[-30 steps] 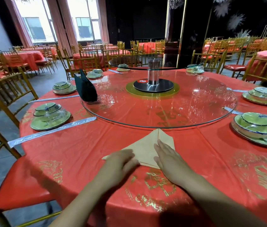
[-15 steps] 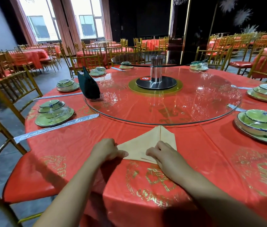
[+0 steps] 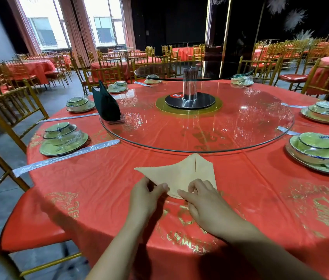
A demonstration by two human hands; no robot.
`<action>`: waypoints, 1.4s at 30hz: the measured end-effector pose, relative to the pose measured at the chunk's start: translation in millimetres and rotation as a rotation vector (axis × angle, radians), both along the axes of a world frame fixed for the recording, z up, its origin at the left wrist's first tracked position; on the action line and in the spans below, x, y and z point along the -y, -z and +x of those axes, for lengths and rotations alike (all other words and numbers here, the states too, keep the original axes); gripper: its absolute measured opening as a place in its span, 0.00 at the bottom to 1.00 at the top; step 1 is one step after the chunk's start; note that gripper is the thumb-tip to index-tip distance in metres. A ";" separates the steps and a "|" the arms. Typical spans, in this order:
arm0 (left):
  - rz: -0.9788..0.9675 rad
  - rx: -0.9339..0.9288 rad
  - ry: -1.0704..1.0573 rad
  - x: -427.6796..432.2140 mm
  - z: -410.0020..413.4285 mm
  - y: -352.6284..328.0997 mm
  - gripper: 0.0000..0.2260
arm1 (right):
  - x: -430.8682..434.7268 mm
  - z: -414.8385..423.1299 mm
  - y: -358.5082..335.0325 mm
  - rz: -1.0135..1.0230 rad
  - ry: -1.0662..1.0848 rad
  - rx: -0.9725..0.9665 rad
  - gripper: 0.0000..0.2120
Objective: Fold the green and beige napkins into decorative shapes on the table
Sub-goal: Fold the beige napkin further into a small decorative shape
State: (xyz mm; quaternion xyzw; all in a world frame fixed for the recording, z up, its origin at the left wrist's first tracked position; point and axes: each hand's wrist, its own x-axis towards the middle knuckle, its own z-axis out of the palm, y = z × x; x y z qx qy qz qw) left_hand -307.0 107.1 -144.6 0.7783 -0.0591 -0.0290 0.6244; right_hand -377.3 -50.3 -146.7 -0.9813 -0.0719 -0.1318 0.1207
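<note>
A beige napkin (image 3: pixel 181 174), folded into a flat kite-like shape with a centre seam, lies on the red tablecloth (image 3: pixel 103 182) just in front of the glass turntable. My left hand (image 3: pixel 145 197) pinches its near left edge with thumb and fingers. My right hand (image 3: pixel 202 201) pinches the near bottom corner with curled fingers. A dark green napkin (image 3: pixel 105 104), folded and standing upright, sits on the left rim of the turntable.
A glass turntable (image 3: pixel 240 130) fills the table's centre, with a metal post and a smaller glass tier above. Wrapped green dish sets (image 3: pixel 63 139) (image 3: pixel 319 152) sit left and right, with wrapped utensil strips (image 3: pixel 66 156). Gold chairs (image 3: pixel 8 110) ring the table.
My hands went from lying flat on the napkin to pinching its near edge and corner. More of the napkin's left wing now shows, and the view moved closer.
</note>
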 end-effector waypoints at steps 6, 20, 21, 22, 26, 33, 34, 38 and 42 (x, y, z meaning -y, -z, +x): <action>0.233 0.389 -0.061 20.4 -19.3 -9.2 0.09 | -0.8 -0.1 -1.1 0.023 -0.022 -0.045 0.25; 1.011 0.726 0.241 42.7 -25.9 -0.5 0.16 | 27.9 3.1 -21.0 1.145 0.205 -0.196 0.14; 1.028 0.697 0.271 43.9 -25.6 -0.7 0.16 | 27.8 5.8 -20.3 1.105 0.222 -0.211 0.11; 1.033 0.694 0.287 44.4 -24.4 0.7 0.18 | 26.8 8.6 -19.5 1.047 0.234 -0.229 0.08; 0.859 0.723 0.314 30.5 -21.3 0.9 0.10 | 25.5 18.6 -18.6 0.964 0.268 -0.245 0.10; 0.817 0.695 0.424 21.4 -13.3 2.3 0.14 | 26.3 22.2 -15.9 0.897 0.278 -0.151 0.10; 0.810 0.695 0.426 20.8 -12.4 1.4 0.14 | 28.5 23.1 -17.1 0.808 0.276 -0.126 0.08; 0.783 0.705 0.438 18.1 -6.2 -1.6 0.14 | 44.3 33.8 -25.6 0.319 0.162 -0.120 0.16; 0.781 0.768 0.485 19.4 5.1 -8.7 0.11 | 54.7 48.7 -33.2 0.122 0.018 -0.262 0.21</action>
